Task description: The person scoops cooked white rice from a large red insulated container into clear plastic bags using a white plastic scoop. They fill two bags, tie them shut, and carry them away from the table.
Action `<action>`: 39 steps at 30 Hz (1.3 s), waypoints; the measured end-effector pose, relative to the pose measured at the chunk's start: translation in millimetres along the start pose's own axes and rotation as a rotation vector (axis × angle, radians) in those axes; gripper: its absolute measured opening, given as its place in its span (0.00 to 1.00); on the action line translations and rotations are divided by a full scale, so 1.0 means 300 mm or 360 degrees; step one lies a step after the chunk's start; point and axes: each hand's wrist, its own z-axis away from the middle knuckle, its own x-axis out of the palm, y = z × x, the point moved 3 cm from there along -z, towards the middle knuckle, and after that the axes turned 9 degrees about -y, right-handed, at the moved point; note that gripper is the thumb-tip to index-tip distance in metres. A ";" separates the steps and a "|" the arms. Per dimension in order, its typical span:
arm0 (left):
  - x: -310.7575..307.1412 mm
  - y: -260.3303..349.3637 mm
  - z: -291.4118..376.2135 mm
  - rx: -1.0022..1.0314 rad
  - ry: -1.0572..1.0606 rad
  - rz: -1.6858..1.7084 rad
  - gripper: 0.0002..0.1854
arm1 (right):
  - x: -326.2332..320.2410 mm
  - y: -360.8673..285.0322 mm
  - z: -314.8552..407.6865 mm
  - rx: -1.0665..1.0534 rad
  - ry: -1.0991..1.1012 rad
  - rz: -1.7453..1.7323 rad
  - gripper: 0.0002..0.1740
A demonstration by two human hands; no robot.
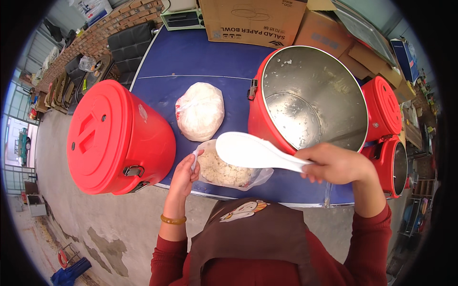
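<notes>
A white plastic rice paddle (250, 152) is held by its handle in my right hand (332, 164), its blade over an open clear plastic bag (263, 178) of cooked rice (218, 169). My left hand (186, 173) pinches the left edge of that bag. Just behind it lies a closed, full plastic bag with pale contents (200, 111). To the right stands a big red insulated barrel (259, 118), lidless, with bits of rice stuck to its steel inner wall. Another red insulated barrel with its lid on (143, 143) is at the left.
Blue table (214, 59) with a white rim. At its back are a cardboard box (250, 21), a toaster oven (182, 19) and more cartons (325, 32). Smaller red barrels (381, 107) stand at the right. A black chair (132, 44) is beyond the left edge.
</notes>
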 end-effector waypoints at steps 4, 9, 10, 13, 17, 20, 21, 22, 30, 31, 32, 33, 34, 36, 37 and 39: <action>-0.002 -0.048 0.016 -0.0049 0.0162 -0.0190 0.16 | -0.254 0.030 0.200 0.0291 0.0456 0.0093 0.11; 0.007 -0.075 0.017 -0.0013 0.0397 -0.0392 0.14 | -0.500 0.382 -0.016 0.0785 0.0427 0.1023 0.21; 0.010 -0.081 0.017 0.0014 0.0451 -0.0429 0.13 | -0.532 0.462 -0.100 0.0875 0.0400 0.1173 0.18; 0.024 -0.101 0.014 0.0084 0.0567 -0.0446 0.12 | -0.581 0.616 -0.354 0.1021 0.0323 0.1231 0.15; 0.049 -0.120 0.021 0.0201 0.0695 -0.0372 0.11 | -0.516 0.602 -0.560 0.0797 0.0268 0.1436 0.11; 0.077 -0.130 0.019 0.0276 0.0816 -0.0277 0.12 | -0.362 0.552 -0.570 0.0589 -0.0005 0.1535 0.10; 0.089 -0.133 0.018 0.0300 0.0868 -0.0237 0.12 | -0.317 0.549 -0.548 0.0612 -0.0333 0.1404 0.15; 0.102 -0.135 0.011 0.0318 0.0881 -0.0230 0.13 | -0.282 0.549 -0.501 0.0679 -0.0402 0.1297 0.14; 0.160 -0.121 -0.061 0.0423 0.0977 -0.0287 0.22 | -0.341 0.528 -0.337 0.0862 -0.0578 0.1126 0.14; 0.159 -0.119 -0.064 0.0396 0.0988 -0.0361 0.23 | -0.375 0.537 -0.353 0.0853 -0.0544 0.1129 0.13; 0.154 -0.117 -0.067 0.0375 0.1016 -0.0427 0.24 | -0.401 0.546 -0.378 0.0853 -0.0464 0.1217 0.12; 0.150 -0.115 -0.068 0.0375 0.1017 -0.0486 0.26 | -0.420 0.552 -0.399 0.0839 -0.0385 0.1297 0.11; 0.142 -0.114 -0.068 0.0352 0.1039 -0.0565 0.26 | -0.427 0.554 -0.423 0.0825 -0.0322 0.1342 0.11; 0.126 -0.110 -0.072 0.0351 0.1019 -0.0691 0.27 | -0.374 0.539 -0.450 0.0680 -0.0241 0.1211 0.11; 0.117 -0.110 -0.073 0.0366 0.1003 -0.0704 0.27 | -0.346 0.530 -0.452 0.0729 -0.0262 0.1192 0.11; 0.100 -0.110 -0.066 0.0366 0.0992 -0.0729 0.27 | -0.282 0.507 -0.418 0.0655 -0.0481 0.0970 0.13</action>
